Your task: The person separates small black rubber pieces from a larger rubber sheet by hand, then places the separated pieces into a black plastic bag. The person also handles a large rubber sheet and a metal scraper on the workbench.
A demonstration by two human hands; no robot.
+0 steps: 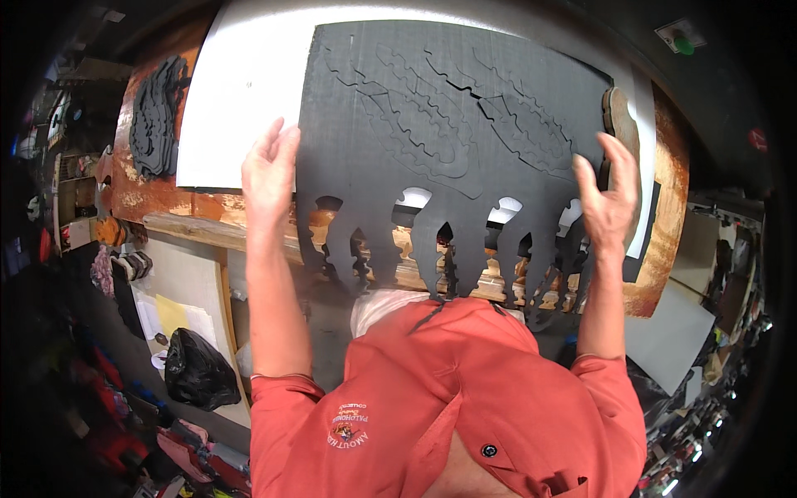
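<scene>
A large dark grey sheet [349, 158] lies before me, scored with wavy-edged, sole-like outlines. Long curved gaps cut its near part into strips that hang past the table's near edge. Beside the sheet's left edge, my left hand [270, 170] is open with its fingers stretched out; whether it touches the sheet I cannot tell. My right hand [610, 195] is over the right edge, thumb and fingers apart, holding nothing. Just beyond that hand sits a thick brown, rounded block [617, 112], partly hidden by my fingers.
Under the sheet is a white board [241, 100] on a worn reddish-brown table [133, 195]. A pile of dark wavy-edged cut pieces [156, 120] rests at the far left. Below the table's left side are a black plastic bag [199, 369] and leaning pale panels [187, 266].
</scene>
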